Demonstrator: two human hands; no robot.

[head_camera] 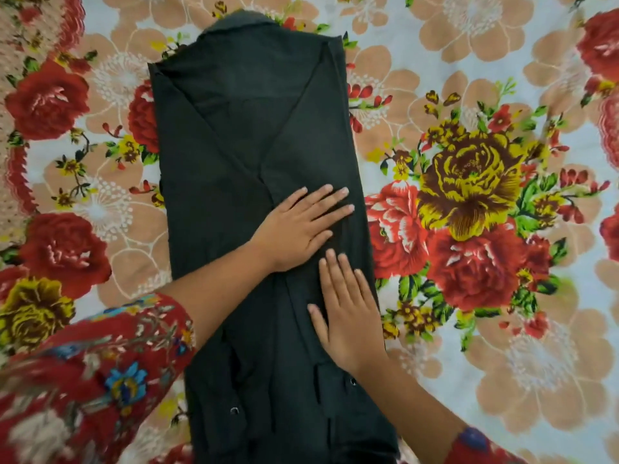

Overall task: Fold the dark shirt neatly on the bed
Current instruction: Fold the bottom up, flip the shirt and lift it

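At the lower left a red floral sleeve [83, 380] covers the left forearm, which reaches in across the bed [502, 346]. The bed is covered by a sheet printed with large red, peach and yellow flowers.

The dark shirt [234, 145] lies flat on the middle of the bed as a long narrow band running away from the person. Its collar [241, 23] is at the far end. Both side panels are turned inward, and their edges form a V that meets near the centre. Nearer the person, two small round fasteners [234, 411] show on the folded-in cuffs.

The left hand [298, 229] lies palm down on the shirt just below the point of the V, its fingers straight and spread toward the right edge. Its grip is fully open and holds nothing. Just right of it and closer to the person, the right hand [348, 313] also presses flat on the cloth near the shirt's right edge, fingers straight and pointing away. Its grip is open too, with no cloth pinched.

A bit of red and blue sleeve [475, 443] shows at the lower right.
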